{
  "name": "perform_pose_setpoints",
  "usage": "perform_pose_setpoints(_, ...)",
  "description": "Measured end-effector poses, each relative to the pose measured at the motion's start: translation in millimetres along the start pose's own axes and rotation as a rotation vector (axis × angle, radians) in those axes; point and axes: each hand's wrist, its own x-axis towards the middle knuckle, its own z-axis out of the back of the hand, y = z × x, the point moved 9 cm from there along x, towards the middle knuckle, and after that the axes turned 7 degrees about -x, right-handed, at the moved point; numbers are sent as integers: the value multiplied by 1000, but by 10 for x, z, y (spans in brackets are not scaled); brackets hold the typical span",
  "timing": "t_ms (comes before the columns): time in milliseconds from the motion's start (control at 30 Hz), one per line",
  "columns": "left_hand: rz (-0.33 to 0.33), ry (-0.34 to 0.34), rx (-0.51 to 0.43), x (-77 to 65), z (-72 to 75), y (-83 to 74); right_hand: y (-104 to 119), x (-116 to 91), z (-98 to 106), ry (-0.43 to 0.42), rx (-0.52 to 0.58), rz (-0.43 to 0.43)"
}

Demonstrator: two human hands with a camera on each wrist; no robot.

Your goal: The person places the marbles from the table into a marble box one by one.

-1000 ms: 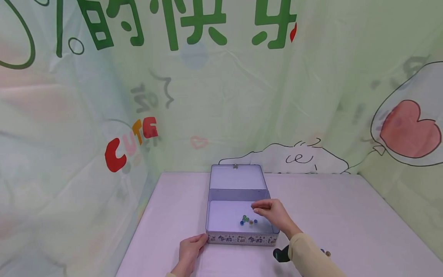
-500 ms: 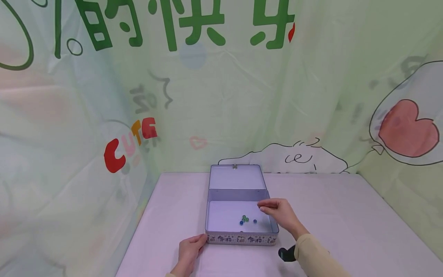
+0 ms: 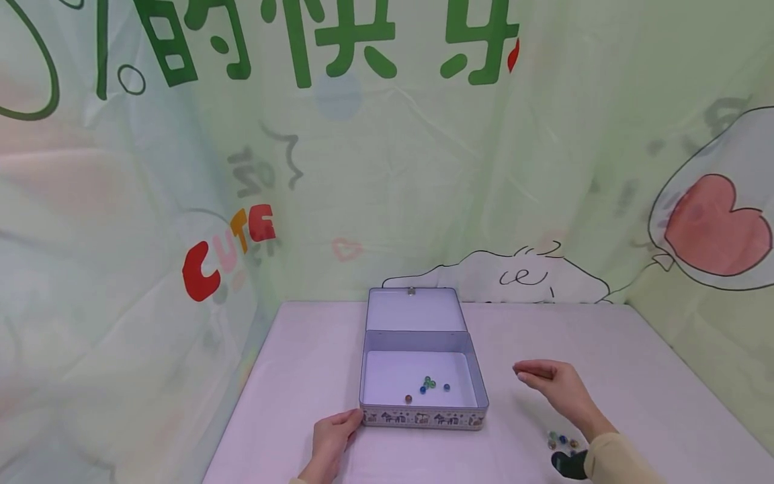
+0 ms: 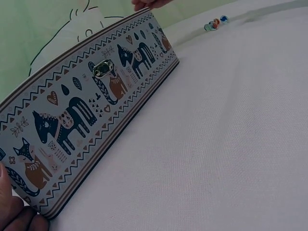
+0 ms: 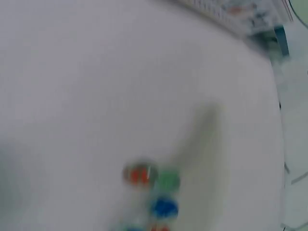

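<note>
A metal tin box with a folk-animal pattern stands on the table, its hinged lid thrown back. Inside lie several glass marbles: green ones in a cluster, blue ones and a brown one near the front wall. My left hand holds the box's front left corner; its thumb and curled fingers show at the lower left of the left wrist view. My right hand is over the table right of the box, fingers together, nothing visible in them. The right wrist view does not show that hand.
More loose marbles lie on the table below my right hand, blurred in the right wrist view, among them a blue one. A printed cloth hangs behind and beside the white table.
My right hand has moved from over the box to the right, above the table. The brown marble has rolled left along the box's front. My left hand stays at the corner.
</note>
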Motion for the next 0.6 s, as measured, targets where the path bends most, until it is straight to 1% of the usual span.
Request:
perform_pose_setpoints(167,7,-10,13,2,3,4,-435,-155,310,-22,-56,-79)
perform_pose_setpoints(300,5,-16,21,1,6,0,-712,-273,457,-27,-82,-128)
perform_pose_setpoints(433,-1,-7,24,-8,2,-12,-930,-356,481,-13,-79,-171)
perform_pose_setpoints(600,0,0,24,-18,2,-15,-1182,-435,373,21,-45,-227)
